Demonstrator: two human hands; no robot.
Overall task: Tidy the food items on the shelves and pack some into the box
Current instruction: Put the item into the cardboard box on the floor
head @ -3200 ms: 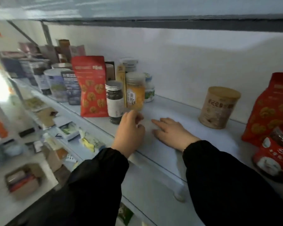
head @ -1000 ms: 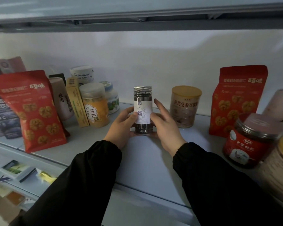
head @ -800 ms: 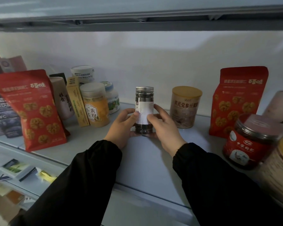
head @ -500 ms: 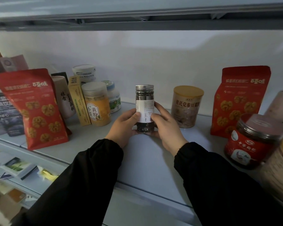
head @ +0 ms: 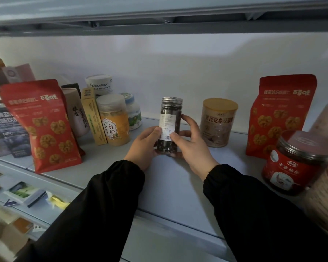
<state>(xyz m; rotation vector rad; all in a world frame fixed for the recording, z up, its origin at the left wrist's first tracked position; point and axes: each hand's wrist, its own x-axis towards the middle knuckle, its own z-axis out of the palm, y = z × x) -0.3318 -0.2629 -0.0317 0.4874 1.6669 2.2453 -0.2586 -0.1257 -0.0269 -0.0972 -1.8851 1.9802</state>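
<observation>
Slim jar (head: 170, 125) stands upright, gripped by left hand (head: 142, 146) and right hand (head: 192, 146).

A white wall (head: 187, 72) closes the far side. Low at the near left lies a booklet (head: 25, 192) with a green picture, and just right of it a yellow packet (head: 57, 201).

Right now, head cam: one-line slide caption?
Left hand and right hand hold a metal-lidded jar upright on the shelf, between yellow powder jar and tan canister.
</observation>
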